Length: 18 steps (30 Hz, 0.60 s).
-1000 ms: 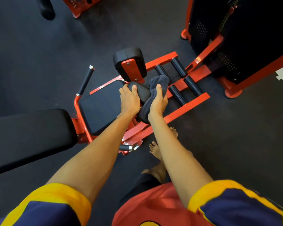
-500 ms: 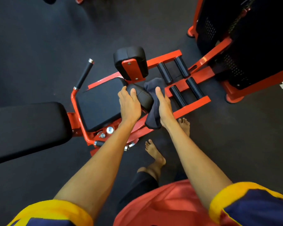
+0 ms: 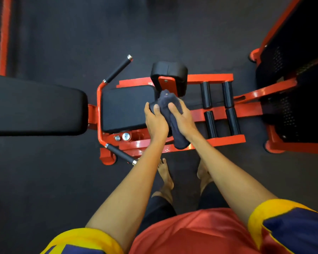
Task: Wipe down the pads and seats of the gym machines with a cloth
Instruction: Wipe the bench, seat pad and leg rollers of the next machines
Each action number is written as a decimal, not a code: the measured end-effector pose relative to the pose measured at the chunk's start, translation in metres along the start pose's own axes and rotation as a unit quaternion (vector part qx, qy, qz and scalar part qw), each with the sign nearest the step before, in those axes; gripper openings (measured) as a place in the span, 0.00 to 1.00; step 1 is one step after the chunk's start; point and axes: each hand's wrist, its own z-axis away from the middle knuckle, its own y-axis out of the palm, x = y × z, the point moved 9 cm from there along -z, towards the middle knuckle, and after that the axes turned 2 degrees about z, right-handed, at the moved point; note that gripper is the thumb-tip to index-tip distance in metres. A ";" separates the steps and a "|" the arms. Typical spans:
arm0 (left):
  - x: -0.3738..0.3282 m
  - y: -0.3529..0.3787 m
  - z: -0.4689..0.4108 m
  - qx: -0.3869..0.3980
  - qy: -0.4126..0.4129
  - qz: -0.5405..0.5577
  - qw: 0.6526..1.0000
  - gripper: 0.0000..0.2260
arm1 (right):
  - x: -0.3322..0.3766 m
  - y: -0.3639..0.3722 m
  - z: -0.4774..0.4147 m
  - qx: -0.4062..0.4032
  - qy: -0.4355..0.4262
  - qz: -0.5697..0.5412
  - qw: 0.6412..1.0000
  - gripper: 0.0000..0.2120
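Observation:
A red-framed gym machine has a black seat [image 3: 125,109], a black back pad [image 3: 35,105] to the left and a black leg pad [image 3: 170,69] on a red arm. A second leg pad sits under my hands and is mostly hidden. My left hand [image 3: 155,119] grips that pad from the seat side. My right hand [image 3: 182,118] holds a dark grey cloth [image 3: 170,103] against it, and the cloth's tail hangs down toward the frame.
Several black foot rollers [image 3: 218,107] lie in the red frame to the right. A black weight-stack housing [image 3: 292,92] stands at far right. Two handle bars [image 3: 117,69] stick out beside the seat. My bare feet [image 3: 165,173] stand on dark rubber floor.
My view has swung over the machine, now seen straight from above. The right hand has brought the cloth up over the near leg pad, close against the left hand.

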 end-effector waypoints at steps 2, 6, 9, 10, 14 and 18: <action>-0.005 -0.002 0.002 -0.043 -0.002 -0.016 0.999 0.21 | -0.022 -0.006 -0.006 -0.009 0.062 -0.006 0.998 0.33; -0.011 -0.004 0.004 -0.061 0.027 -0.034 0.997 0.20 | 0.012 -0.004 -0.019 0.032 0.014 0.039 0.999 0.24; -0.016 -0.004 -0.004 -0.032 0.045 -0.051 0.997 0.13 | 0.056 0.015 -0.035 0.082 -0.112 0.098 0.985 0.19; -0.017 -0.004 -0.007 -0.023 0.048 -0.062 0.997 0.11 | 0.058 0.020 -0.042 0.086 -0.128 0.118 0.981 0.21; -0.019 -0.004 -0.011 -0.028 0.079 -0.088 0.993 0.17 | 0.025 0.018 -0.068 0.094 -0.015 0.068 0.993 0.30; -0.015 -0.005 -0.006 -0.061 0.090 -0.087 0.990 0.19 | -0.021 0.014 -0.072 0.100 0.092 0.025 0.990 0.38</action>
